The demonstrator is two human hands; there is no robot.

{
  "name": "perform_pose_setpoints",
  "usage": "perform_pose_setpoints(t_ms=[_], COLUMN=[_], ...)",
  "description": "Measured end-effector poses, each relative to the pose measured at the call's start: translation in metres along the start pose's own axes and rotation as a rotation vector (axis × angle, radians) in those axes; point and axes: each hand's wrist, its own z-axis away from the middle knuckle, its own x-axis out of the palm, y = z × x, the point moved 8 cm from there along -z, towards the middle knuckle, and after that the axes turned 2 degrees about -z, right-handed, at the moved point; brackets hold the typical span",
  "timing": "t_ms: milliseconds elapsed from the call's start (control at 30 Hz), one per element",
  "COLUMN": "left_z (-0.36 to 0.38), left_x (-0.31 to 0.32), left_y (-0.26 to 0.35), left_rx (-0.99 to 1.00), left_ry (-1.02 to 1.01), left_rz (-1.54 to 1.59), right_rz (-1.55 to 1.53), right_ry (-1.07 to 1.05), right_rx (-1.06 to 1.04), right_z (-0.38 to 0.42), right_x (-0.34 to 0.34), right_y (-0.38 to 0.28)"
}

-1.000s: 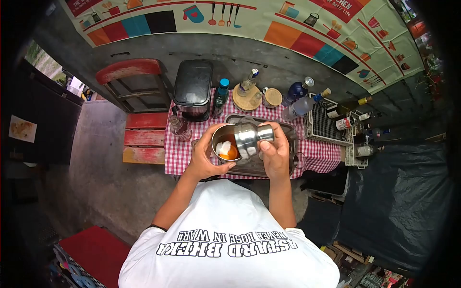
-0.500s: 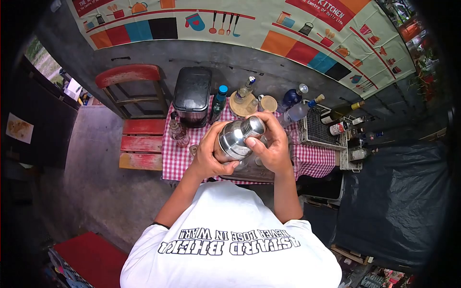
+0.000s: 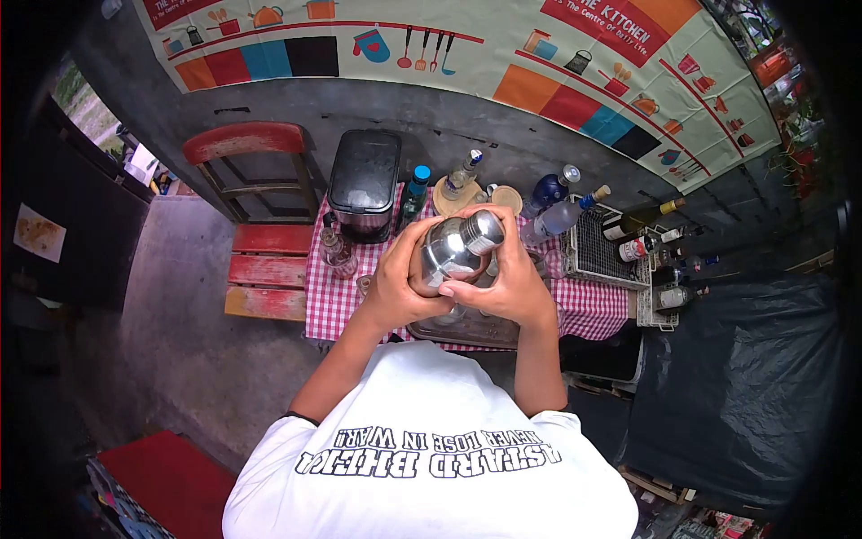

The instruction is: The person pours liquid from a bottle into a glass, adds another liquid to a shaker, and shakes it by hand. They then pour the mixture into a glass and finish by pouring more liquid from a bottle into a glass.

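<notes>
Both hands hold a shiny steel cocktail shaker (image 3: 446, 251) in front of my chest, above the table. Its capped top tilts up and to the right. My left hand (image 3: 392, 277) wraps round the left side of the body. My right hand (image 3: 514, 278) closes round the right side, its thumb across the front and its fingers behind the cap. Under the hands, a brown tray (image 3: 467, 332) with glassware on it is partly hidden.
A pink checked cloth (image 3: 325, 310) covers the table. Around its back stand a black bin (image 3: 364, 175), a blue-capped bottle (image 3: 414, 193), a clear bottle (image 3: 462, 175) and a blue bottle (image 3: 549, 190). A wire basket (image 3: 597, 247) and more bottles are at right, a red chair (image 3: 265, 274) at left.
The right hand has shifted down from the cap onto the shaker's body, and its thumb now crosses lower on the front. The shaker is turned slightly and moved a little to the right.
</notes>
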Motion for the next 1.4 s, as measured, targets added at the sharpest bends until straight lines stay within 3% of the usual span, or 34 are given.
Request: perform_pose_setpoints(t_ms=[700, 767, 833, 900, 967, 1033, 1200, 1300, 1333, 1400], left_z=[-0.024, -0.03, -0.036, -0.039, -0.038, -0.039, -0.033, -0.032, -0.037, -0.044], left_x=[0.02, 0.026, 0.034, 0.04, 0.054, 0.068, 0.12, 0.137, 0.139, 0.148], left_y=[0.018, 0.021, 0.028, 0.026, 0.027, 0.025, 0.023, 0.012, 0.015, 0.026], left_rx=[0.078, 0.123, 0.175, 0.069, 0.026, -0.08, -0.24, -0.221, -0.08, -0.104], left_ry=[-0.036, -0.038, -0.043, 0.006, -0.014, 0.026, -0.019, -0.084, -0.156, -0.151], left_rz=[-0.11, -0.105, -0.1, 0.126, 0.207, 0.443, 0.592, 0.375, 0.063, 0.151], right_rz=[0.033, -0.055, -0.071, -0.082, -0.232, -0.19, -0.46, -0.552, -0.523, -0.426], right_ry=[0.002, -0.034, -0.003, 0.033, 0.073, 0.062, 0.124, 0.207, 0.23, 0.313], right_rx=[-0.001, 0.074, -0.028, -0.126, -0.002, 0.009, 0.092, 0.115, 0.097, 0.035], right_z=[0.005, 0.008, 0.01, 0.018, 0.028, 0.038, 0.066, 0.086, 0.094, 0.105], right_x=[-0.027, -0.029, -0.039, -0.053, -0.066, -0.07, -0.071, -0.082, -0.088, -0.102], right_y=[0.012, 0.015, 0.008, 0.002, 0.015, 0.027, 0.046, 0.065, 0.073, 0.074])
